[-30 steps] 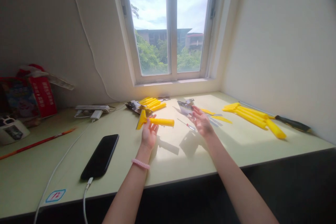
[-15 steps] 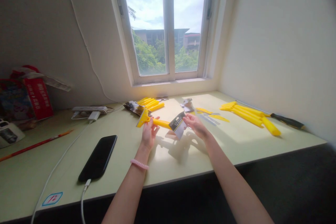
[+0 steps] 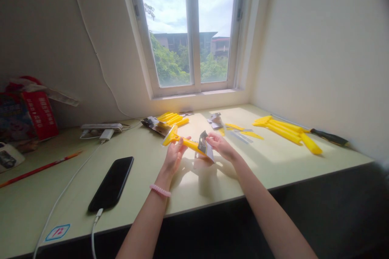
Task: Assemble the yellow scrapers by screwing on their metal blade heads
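My left hand (image 3: 174,156) grips the handle of a yellow plastic scraper (image 3: 188,144), with its wide head (image 3: 170,135) pointing up and to the left. My right hand (image 3: 220,147) pinches a dark and white printed packaging card (image 3: 205,146) against the far end of that handle. The two hands are close together above the desk, and the card hides the handle's end. Behind them lie a bundle of yellow scrapers (image 3: 173,119) and a dark printed card (image 3: 154,126). Small metal blade packs (image 3: 215,121) sit behind my right hand.
More yellow scrapers (image 3: 284,132) and a black-handled tool (image 3: 328,136) lie at the desk's right. On the left are a black phone (image 3: 111,184) on a white cable, a power strip (image 3: 101,128), a red pencil (image 3: 39,174) and boxes (image 3: 39,114). A wall and window stand behind.
My right hand has picked up the card and brought it to the handle's end. The scraper has tilted, its head rising, and both hands have drawn closer together.
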`<state>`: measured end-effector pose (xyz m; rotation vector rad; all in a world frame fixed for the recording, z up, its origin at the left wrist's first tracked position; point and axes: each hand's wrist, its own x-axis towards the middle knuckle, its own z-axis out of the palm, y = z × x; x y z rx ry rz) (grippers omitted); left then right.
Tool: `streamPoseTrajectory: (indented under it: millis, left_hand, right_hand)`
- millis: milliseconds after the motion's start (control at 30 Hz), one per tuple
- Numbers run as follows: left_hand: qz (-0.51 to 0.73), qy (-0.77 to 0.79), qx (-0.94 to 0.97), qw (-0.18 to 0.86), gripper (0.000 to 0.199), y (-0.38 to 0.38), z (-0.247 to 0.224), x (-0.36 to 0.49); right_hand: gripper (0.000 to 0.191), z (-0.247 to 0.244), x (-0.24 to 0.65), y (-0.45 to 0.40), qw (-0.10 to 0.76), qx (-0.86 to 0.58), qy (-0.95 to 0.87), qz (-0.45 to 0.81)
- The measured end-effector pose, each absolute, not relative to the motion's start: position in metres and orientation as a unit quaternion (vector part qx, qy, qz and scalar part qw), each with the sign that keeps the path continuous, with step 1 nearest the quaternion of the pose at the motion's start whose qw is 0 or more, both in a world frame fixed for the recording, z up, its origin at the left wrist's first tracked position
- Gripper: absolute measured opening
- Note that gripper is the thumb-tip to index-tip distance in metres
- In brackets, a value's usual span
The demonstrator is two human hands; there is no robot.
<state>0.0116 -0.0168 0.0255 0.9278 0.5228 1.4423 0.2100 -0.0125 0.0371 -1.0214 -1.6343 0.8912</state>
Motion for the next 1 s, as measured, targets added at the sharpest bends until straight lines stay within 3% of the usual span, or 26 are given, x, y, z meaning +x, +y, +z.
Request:
streamPoseTrajectory:
  millis: [100,267,500,667,867,1000]
  left_hand:
    - [0.624,0.258,0.391,0.626,0.035,-0.017,0.028,0.012]
    - [0.670,0.304,0.347,0.582,0.025,-0.013,0.027,0.009]
    - [0.513,0.367,0.428,0.647,0.017,-0.027,0.020,0.014]
    - [0.527,0.353,0.443,0.633,0.023,-0.033,0.021,0.019]
    - [0.468,0.269,0.424,0.727,0.046,-0.036,0.034,0.020]
    - [0.472,0.290,0.457,0.696,0.043,-0.037,0.035,0.017]
  right_hand:
    - [0.033,0.036,0.211,-0.011,0.484,-0.385,-0.639,0.457]
    - [0.033,0.033,0.213,-0.006,0.498,-0.378,-0.642,0.443]
    - [0.034,0.036,0.207,-0.009,0.484,-0.364,-0.655,0.453]
    - [0.037,0.030,0.205,-0.004,0.510,-0.350,-0.628,0.472]
    - [0.030,0.020,0.210,-0.001,0.488,-0.439,-0.678,0.330]
    - [0.029,0.017,0.213,0.000,0.461,-0.491,-0.698,0.244]
